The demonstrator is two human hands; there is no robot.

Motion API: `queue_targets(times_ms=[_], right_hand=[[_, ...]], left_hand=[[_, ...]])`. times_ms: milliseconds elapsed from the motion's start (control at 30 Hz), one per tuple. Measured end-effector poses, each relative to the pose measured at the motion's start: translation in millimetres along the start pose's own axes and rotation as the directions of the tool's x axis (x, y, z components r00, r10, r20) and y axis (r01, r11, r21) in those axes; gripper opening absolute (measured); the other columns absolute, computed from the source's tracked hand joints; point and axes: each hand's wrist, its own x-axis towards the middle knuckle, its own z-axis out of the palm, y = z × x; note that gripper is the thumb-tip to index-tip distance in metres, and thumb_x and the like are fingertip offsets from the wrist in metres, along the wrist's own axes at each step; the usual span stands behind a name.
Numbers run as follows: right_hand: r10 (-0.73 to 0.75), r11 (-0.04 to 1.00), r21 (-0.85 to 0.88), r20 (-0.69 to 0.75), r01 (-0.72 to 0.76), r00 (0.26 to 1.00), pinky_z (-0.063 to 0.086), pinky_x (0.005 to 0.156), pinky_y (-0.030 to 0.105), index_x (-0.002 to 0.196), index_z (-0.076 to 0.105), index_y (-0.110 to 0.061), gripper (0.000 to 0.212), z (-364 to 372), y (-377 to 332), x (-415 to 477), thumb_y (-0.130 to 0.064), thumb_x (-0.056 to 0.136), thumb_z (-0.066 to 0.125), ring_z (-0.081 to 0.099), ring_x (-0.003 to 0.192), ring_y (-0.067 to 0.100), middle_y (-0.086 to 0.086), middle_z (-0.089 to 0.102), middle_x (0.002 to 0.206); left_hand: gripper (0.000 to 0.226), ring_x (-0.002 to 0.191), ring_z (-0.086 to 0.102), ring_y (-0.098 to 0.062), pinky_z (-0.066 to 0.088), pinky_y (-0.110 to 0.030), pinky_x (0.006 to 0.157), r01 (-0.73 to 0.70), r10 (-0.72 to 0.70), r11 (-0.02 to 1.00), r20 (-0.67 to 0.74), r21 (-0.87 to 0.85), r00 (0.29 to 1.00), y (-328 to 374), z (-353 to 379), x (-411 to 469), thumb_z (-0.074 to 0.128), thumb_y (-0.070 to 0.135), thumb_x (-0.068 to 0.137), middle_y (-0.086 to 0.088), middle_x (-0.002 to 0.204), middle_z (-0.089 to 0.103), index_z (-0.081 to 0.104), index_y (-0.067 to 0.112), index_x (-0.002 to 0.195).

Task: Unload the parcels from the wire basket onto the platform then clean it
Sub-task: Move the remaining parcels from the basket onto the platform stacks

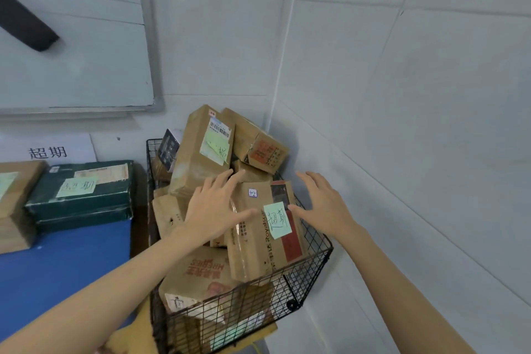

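A black wire basket stands in the corner, heaped with several brown cardboard parcels. On top lies a Royalstar box with a green note. My left hand hovers spread over its left edge, fingers straight. My right hand is spread at the box's right edge, thumb near the green note. Neither hand grips anything. Behind stands a tall parcel with a barcode label, and another tilted box. A blue platform lies to the left.
On the platform's far end sit two stacked dark green parcels and a brown box. A whiteboard hangs on the wall above. Grey walls close in on the basket at the back and right.
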Motion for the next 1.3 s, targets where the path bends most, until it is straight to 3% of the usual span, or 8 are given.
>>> queue_targets(times_ms=[467, 667, 900, 1033, 1167, 1300], right_hand=[[-0.075, 0.997, 0.034, 0.120, 0.072, 0.990, 0.024, 0.119, 0.046, 0.155, 0.018, -0.034, 0.092, 42, 28, 53, -0.059, 0.082, 0.068, 0.021, 0.148, 0.021, -0.002, 0.019, 0.163], [-0.089, 0.991, 0.107, 0.118, 0.076, 0.989, 0.033, 0.115, 0.051, 0.154, 0.020, -0.037, 0.095, 50, 27, 62, -0.061, 0.077, 0.072, 0.027, 0.145, 0.017, -0.007, 0.022, 0.161], [-0.082, 0.979, 0.194, 0.096, 0.062, 0.992, 0.039, 0.111, 0.046, 0.152, 0.026, -0.036, 0.088, 51, 43, 61, -0.060, 0.080, 0.070, 0.034, 0.140, 0.014, -0.009, 0.032, 0.155], [-0.084, 0.968, 0.246, 0.118, 0.053, 0.990, 0.042, 0.107, 0.043, 0.151, 0.027, -0.035, 0.087, 49, 42, 60, -0.058, 0.080, 0.071, 0.039, 0.135, 0.012, -0.010, 0.038, 0.151], [-0.088, 0.959, 0.281, 0.152, 0.042, 0.984, 0.046, 0.102, 0.040, 0.151, 0.027, -0.036, 0.085, 47, 39, 60, -0.054, 0.082, 0.072, 0.045, 0.131, 0.013, -0.007, 0.042, 0.148], [-0.089, 0.936, 0.350, 0.165, 0.026, 0.982, 0.045, 0.101, 0.039, 0.150, 0.029, -0.036, 0.080, 50, 35, 58, -0.045, 0.084, 0.073, 0.048, 0.128, 0.017, -0.001, 0.047, 0.143]], left_hand=[[0.088, 0.129, 0.034, -0.016, 0.040, -0.040, 0.097, 0.018, -0.020, 0.999, 0.050, 0.037, 0.999, 1, 22, 20, 0.061, 0.075, 0.073, 0.010, 0.140, 0.040, 0.026, 0.042, 0.146], [0.086, 0.129, 0.034, -0.017, 0.040, -0.040, 0.098, 0.050, -0.053, 0.998, 0.059, 0.047, 0.997, -14, 16, 16, 0.059, 0.078, 0.071, 0.013, 0.139, 0.042, 0.030, 0.042, 0.144], [0.081, 0.117, 0.043, -0.013, 0.050, -0.039, 0.087, 0.091, -0.078, 0.984, 0.088, -0.151, 0.993, -19, 17, 11, 0.066, 0.072, 0.070, 0.019, 0.133, 0.042, 0.032, 0.046, 0.138], [0.078, 0.116, 0.050, -0.008, 0.051, -0.041, 0.093, 0.097, -0.070, 0.945, 0.097, -0.312, 0.993, -26, 20, 7, 0.071, 0.068, 0.068, 0.020, 0.130, 0.037, 0.033, 0.052, 0.134], [0.076, 0.112, 0.050, -0.006, 0.049, -0.039, 0.096, 0.106, -0.082, 0.929, 0.084, -0.355, 0.993, -26, 21, 6, 0.078, 0.058, 0.069, 0.018, 0.132, 0.034, 0.029, 0.062, 0.126], [0.077, 0.105, 0.052, -0.003, 0.050, -0.037, 0.093, 0.137, -0.133, 0.908, 0.039, -0.395, 0.990, -18, 23, 3, 0.083, 0.043, 0.071, 0.016, 0.128, 0.038, 0.033, 0.054, 0.129]])
